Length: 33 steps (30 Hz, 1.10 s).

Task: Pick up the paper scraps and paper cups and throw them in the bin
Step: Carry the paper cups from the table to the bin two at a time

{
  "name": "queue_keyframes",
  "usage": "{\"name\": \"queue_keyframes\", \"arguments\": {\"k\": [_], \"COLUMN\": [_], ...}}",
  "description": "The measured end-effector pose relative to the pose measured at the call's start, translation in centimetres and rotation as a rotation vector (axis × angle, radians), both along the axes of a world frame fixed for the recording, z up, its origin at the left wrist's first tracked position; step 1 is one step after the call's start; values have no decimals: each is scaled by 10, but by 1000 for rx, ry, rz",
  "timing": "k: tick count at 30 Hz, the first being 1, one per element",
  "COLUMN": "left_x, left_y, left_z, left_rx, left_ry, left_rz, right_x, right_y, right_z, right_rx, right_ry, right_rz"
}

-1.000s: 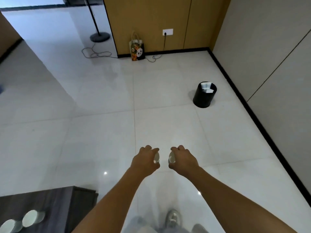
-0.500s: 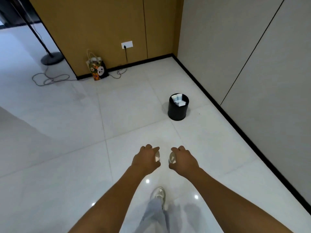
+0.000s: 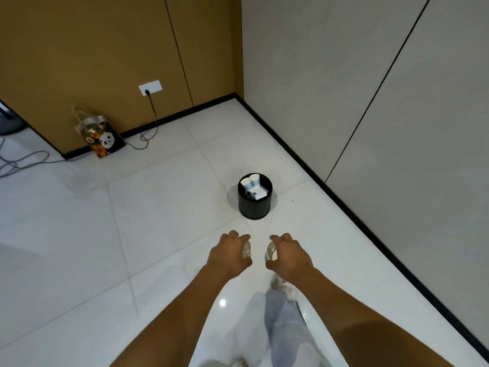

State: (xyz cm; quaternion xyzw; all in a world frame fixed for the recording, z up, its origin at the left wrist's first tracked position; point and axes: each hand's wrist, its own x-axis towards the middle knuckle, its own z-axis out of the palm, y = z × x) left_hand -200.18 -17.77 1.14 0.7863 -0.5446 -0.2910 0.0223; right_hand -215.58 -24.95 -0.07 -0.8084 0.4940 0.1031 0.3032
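Where floor tiles meet, bin holds cups.

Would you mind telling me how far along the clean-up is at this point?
Partly done: the black bin already holds two paper cups and some paper scraps. In hand: the left hand and right hand each grip a paper cup, short of the bin. Left: dropping both in. Whether more litter remains is out of view.

Bare forearms, seemingly pale-blue jeans
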Motion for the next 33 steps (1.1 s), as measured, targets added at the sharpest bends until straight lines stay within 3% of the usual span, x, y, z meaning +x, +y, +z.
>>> {"name": "queue_keyframes", "arguments": {"k": [11, 33], "left_x": [46, 243], "left_y": [-220, -475], "left_z": [-12, -106], "left_rx": [-7, 127], "left_ry": [40, 192], "left_rz": [215, 578], "right_x": [59, 280], "right_y": [-258, -543], "right_z": [-11, -101], "right_rx": [-25, 164], "right_ry": [43, 167], "right_rz": [103, 350]}}
